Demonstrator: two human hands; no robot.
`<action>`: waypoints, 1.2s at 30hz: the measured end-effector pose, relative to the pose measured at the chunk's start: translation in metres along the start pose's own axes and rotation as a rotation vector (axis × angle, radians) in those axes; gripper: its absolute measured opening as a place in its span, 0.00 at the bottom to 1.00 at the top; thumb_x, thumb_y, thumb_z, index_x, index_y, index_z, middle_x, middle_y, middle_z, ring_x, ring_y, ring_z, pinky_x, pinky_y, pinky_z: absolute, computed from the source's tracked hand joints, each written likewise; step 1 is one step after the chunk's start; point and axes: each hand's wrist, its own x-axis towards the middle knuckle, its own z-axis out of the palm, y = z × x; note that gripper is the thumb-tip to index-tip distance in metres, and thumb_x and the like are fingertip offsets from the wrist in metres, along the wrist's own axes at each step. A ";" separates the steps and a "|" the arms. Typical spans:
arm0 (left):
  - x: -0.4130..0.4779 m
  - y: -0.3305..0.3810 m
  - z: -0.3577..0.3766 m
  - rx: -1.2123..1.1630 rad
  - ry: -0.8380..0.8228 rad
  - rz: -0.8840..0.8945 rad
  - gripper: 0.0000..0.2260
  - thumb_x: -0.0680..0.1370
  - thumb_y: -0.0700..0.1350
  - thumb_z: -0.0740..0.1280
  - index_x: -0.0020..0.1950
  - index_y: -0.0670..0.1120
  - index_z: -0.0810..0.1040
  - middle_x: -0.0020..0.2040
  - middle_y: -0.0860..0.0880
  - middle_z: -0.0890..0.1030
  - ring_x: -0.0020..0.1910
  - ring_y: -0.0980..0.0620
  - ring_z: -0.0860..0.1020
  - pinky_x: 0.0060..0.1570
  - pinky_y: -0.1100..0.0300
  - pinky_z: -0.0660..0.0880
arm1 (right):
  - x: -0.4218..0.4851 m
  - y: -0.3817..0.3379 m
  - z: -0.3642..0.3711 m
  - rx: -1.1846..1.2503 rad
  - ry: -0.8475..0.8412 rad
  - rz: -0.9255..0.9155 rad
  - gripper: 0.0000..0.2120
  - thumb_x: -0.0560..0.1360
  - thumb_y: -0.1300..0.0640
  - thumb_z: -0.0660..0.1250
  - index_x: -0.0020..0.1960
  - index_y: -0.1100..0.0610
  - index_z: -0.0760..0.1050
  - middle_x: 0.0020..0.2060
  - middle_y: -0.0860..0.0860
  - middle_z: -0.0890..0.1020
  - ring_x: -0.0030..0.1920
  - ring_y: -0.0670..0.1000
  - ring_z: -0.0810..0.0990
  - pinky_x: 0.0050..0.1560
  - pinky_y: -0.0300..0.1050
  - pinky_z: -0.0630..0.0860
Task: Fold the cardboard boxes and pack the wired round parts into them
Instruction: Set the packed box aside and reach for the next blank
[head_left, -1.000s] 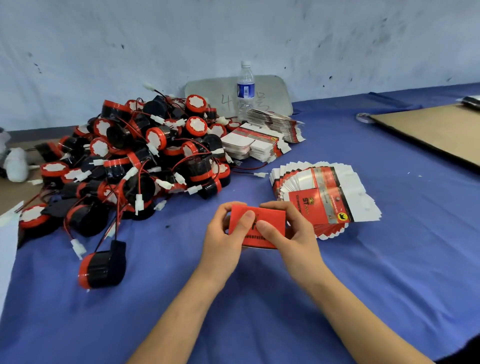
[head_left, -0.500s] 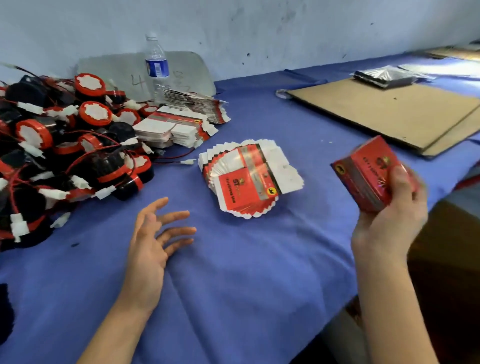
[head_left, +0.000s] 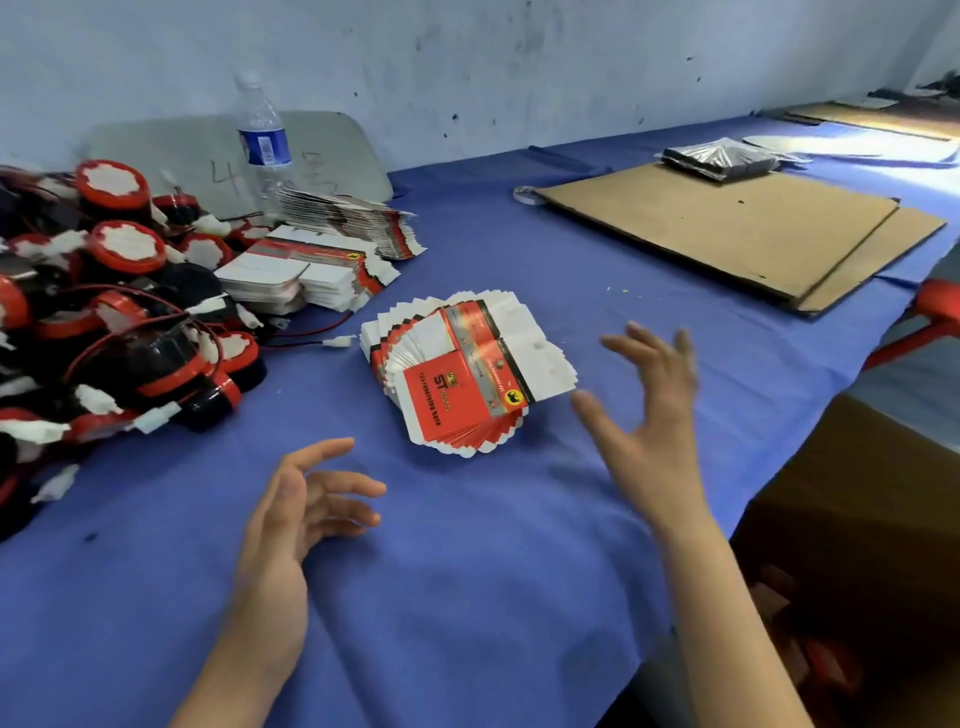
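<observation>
Flat cardboard boxes (head_left: 467, 379) are fanned in a stack on the table (head_left: 467, 597), just beside the right hand (head_left: 649, 426). They are judged light, thin and slippery, best pinched at one edge. Nothing is held: on the right and the left hand (head_left: 285, 525) the fingers (head_left: 343, 488) are spread apart

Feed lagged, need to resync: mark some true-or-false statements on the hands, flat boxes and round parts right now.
1. The left hand and right hand both hold nothing. True.
2. The water bottle lies on its side. False: it stands upright.
3. The fanned stack of flat boxes lies on the blue cloth, left of the right hand. True.
4. The pile of wired round parts sits on the brown cardboard sheet. False: it is at the far left, apart from it.
</observation>
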 end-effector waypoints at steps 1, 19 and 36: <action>-0.001 0.001 0.001 0.002 -0.001 -0.001 0.22 0.77 0.58 0.51 0.58 0.47 0.77 0.44 0.42 0.84 0.38 0.45 0.80 0.42 0.59 0.77 | 0.014 -0.011 0.013 -0.089 -0.299 -0.100 0.27 0.71 0.48 0.73 0.67 0.45 0.70 0.74 0.42 0.60 0.77 0.46 0.37 0.75 0.50 0.38; -0.004 0.007 0.003 0.023 0.004 -0.016 0.22 0.77 0.56 0.52 0.57 0.45 0.77 0.43 0.41 0.83 0.37 0.46 0.79 0.42 0.60 0.77 | 0.102 -0.048 0.050 -1.002 -1.026 -0.653 0.14 0.76 0.50 0.65 0.60 0.54 0.76 0.49 0.53 0.80 0.43 0.55 0.74 0.41 0.44 0.72; -0.004 0.006 0.002 0.005 0.004 -0.020 0.23 0.77 0.57 0.51 0.57 0.45 0.77 0.42 0.41 0.84 0.36 0.47 0.79 0.40 0.61 0.77 | 0.082 -0.020 0.051 -1.110 -0.688 -0.851 0.25 0.79 0.63 0.56 0.75 0.61 0.57 0.68 0.56 0.71 0.61 0.58 0.76 0.51 0.49 0.75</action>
